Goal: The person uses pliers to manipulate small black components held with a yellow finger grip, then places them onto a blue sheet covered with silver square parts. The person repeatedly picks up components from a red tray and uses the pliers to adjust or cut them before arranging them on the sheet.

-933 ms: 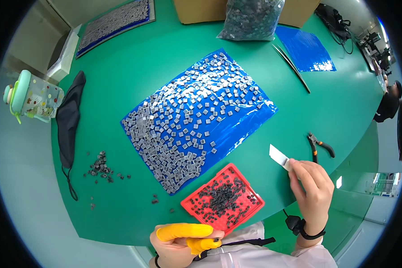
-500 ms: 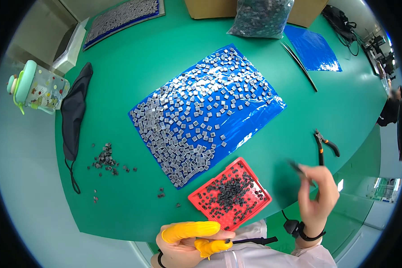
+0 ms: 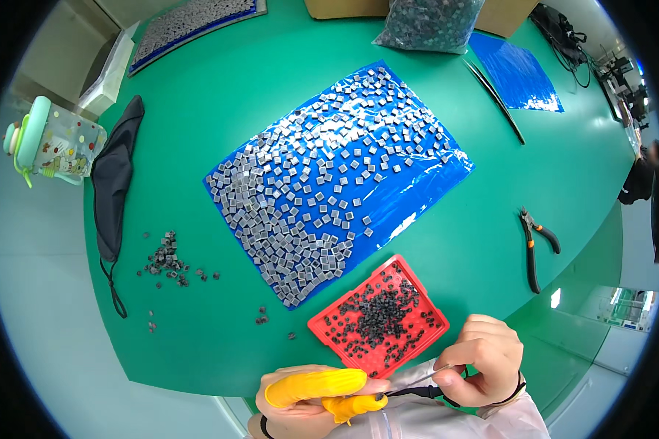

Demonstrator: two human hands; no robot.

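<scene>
My left hand point(image 3: 289, 406), with yellow covers on thumb and forefinger, is closed at the lower middle. Between its fingertips it pinches a small black part point(image 3: 380, 396). My right hand point(image 3: 487, 358) is closed round a thin metal tool point(image 3: 421, 379); the tool's tip points to the pinched part, but whether they touch I cannot tell. Just beyond both hands lies a red tray point(image 3: 329, 313), strewn with small black parts point(image 3: 381, 314) that are heaped in its middle. Farther off, a blue sheet point(image 3: 425, 186) carries many small grey square pieces point(image 3: 293, 249), crowded at its near left.
Orange-and-black cutting pliers point(image 3: 532, 256) and tweezers point(image 3: 498, 99) lie at the right. A bagful of parts point(image 3: 428, 25) and another blue sheet point(image 3: 516, 73) are at the back. Left are a dark pile of pieces point(image 3: 166, 256), a black mask point(image 3: 113, 183) and a bottle point(image 3: 62, 143).
My right hand has come from beside the tray down and left, toward my left hand, bringing the tool close to the pinched part. My left hand has hardly moved.
</scene>
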